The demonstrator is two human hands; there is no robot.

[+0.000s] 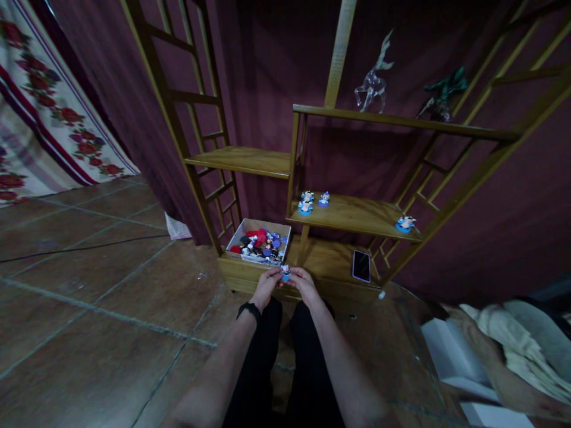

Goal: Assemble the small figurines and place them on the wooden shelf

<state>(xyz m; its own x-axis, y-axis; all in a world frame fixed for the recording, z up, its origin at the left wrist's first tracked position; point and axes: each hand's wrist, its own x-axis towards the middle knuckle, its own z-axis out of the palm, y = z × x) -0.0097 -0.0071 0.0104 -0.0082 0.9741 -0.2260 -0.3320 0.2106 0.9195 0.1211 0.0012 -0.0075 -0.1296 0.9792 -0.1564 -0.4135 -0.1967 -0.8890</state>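
Note:
Between my fingers is a small figurine (286, 273) with a blue base and a pale top. My left hand (267, 282) grips it from one side, and my right hand (303, 280) pinches it from the other. Just beyond my hands, on the lowest board, stands an open cardboard box (289, 242) heaped with small red, purple, black and white figures. On the shelf above, several similar figurines stand upright: a purple one (324, 199), a blue-based one (305, 207) with another close behind it, and a blue-based one (405, 223) at the far right end.
A phone (361, 266) lies on the lower board (328, 257) of the wooden shelf unit. A clear deer ornament (373, 89) and a dark green ornament (446, 89) stand on the top shelf. White boxes (457, 351) and cloth lie on the floor at right.

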